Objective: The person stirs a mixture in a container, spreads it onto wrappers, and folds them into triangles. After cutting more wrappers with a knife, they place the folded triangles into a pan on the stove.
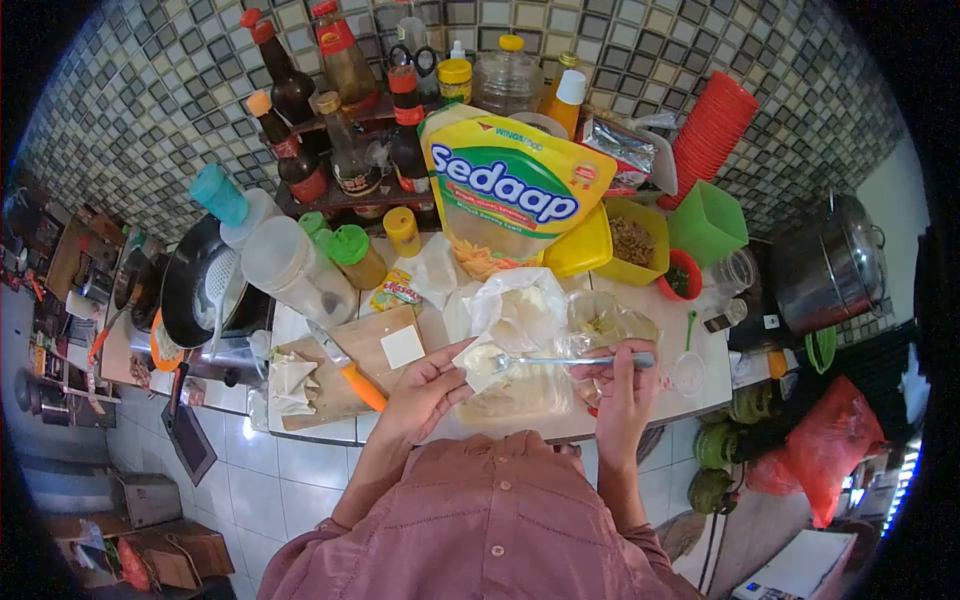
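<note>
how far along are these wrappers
Done, perhaps: the pale pieces piled on the board, though whether they're filled I can't tell.
In hand: the left hand holds a wrapper with white filling; the right hand has a utensil at it.
Left: the flat square looks unfilled.

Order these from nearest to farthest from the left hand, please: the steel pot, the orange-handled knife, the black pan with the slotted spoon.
1. Orange-handled knife: just left of the left hand.
2. Black pan: farther left.
3. Steel pot: far right.
</note>
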Tool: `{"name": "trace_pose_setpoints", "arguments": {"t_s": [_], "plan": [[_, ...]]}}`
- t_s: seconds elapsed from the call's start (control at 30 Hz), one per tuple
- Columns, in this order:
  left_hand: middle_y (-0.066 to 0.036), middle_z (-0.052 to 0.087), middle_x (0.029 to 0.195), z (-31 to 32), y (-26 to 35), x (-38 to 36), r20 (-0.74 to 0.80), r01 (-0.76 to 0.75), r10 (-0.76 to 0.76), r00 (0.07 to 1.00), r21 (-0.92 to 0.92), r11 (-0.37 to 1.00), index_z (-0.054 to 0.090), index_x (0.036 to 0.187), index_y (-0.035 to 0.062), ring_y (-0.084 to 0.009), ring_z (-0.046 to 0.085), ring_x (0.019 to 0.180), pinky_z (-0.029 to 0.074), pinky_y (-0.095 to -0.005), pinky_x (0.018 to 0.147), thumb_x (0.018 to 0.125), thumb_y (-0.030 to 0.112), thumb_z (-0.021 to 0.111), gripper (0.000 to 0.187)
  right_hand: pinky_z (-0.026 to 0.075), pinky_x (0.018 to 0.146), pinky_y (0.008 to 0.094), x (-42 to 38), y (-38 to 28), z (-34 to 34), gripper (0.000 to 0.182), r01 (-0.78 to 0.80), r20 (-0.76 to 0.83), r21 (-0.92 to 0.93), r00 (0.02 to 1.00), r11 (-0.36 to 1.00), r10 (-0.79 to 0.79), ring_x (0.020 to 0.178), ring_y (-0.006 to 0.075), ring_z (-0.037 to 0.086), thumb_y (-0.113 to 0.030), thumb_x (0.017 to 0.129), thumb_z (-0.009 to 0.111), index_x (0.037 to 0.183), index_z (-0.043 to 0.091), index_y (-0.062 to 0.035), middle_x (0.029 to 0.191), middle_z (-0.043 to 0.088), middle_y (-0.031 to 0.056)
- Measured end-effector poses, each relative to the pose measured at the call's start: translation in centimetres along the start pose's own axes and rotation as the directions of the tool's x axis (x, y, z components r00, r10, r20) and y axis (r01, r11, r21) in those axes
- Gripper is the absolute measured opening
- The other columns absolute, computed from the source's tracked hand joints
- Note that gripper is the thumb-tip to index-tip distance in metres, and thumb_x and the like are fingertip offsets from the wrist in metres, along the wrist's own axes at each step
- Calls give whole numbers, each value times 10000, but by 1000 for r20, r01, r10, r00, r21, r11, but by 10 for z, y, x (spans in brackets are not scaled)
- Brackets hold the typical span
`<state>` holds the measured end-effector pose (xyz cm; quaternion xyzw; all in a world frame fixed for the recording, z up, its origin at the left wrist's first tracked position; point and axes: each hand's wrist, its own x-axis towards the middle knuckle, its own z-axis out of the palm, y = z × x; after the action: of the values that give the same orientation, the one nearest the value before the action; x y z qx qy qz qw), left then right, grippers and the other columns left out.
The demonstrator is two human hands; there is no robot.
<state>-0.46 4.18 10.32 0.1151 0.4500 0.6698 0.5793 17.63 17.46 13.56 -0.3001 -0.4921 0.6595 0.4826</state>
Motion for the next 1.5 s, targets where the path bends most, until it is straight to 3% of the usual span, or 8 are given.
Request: {"name": "trace_pose_setpoints", "arguments": {"t_s": [0.23,0.43,0.53,0.67,0.83,1.03,1.3,1.5], "plan": [[-43,583,1076,1,0,0,-24,-4,5,1000,56,998,419,1280,8,-49,566,886,489,-177,755,892,2,441,389,482,617,269,-4,-25,0,105,320,262,-342,936,884,-237,658,217,640,-92,929,414,933,458,4,801,617,148],[-36,590,1068,2,-2,2,-5,-38,38,999,73,997,434,1270,7,-45,562,891,471,-171,753,901,9,427,369,476,617,263,-6,-31,-5,85,497,328,-292,855,817,-402,645,225,647,-65,911,439,934,480,6,816,631,170],[-94,613,1019,5,-2,2,-55,-75,76,996,16,997,451,1232,-38,-110,604,871,514,-212,745,885,-26,433,348,475,607,260,-8,-25,0,82,491,235,-121,859,863,-456,627,218,643,-65,907,445,932,467,9,798,628,176],[-16,593,1028,5,-5,1,-50,-48,54,997,108,993,449,1264,19,-28,545,838,457,-165,723,902,21,429,362,473,592,255,-7,-20,0,90,462,322,-258,869,848,-375,615,211,637,-75,917,421,937,441,11,761,619,165],[-7,586,1008,11,-5,-3,-41,-37,44,998,151,988,439,1276,22,-23,525,819,444,-169,727,901,19,421,375,468,567,248,7,-29,1,114,217,88,-308,976,926,-199,573,181,612,-103,938,378,904,414,-1,727,600,136],[-4,581,980,15,-8,-1,-36,-24,29,999,148,989,417,1284,-1,-32,515,808,440,-179,731,901,22,426,384,463,493,235,29,-38,1,111,211,-25,-222,975,952,-222,524,158,578,-108,940,386,901,411,-8,702,572,122],[-87,573,1101,7,-7,-2,16,-18,15,1000,205,978,433,1255,-23,-123,567,958,485,-251,835,885,-17,437,370,464,488,223,34,-27,12,109,133,135,-230,985,964,-104,531,154,580,-111,939,399,923,415,-4,700,575,117],[-13,578,1024,11,-13,0,4,0,-1,1000,203,979,412,1288,1,-38,519,827,439,-174,726,897,27,440,393,462,498,227,35,-35,4,99,184,133,-349,980,919,-146,533,145,579,-100,938,398,928,417,-4,699,582,113]]}}
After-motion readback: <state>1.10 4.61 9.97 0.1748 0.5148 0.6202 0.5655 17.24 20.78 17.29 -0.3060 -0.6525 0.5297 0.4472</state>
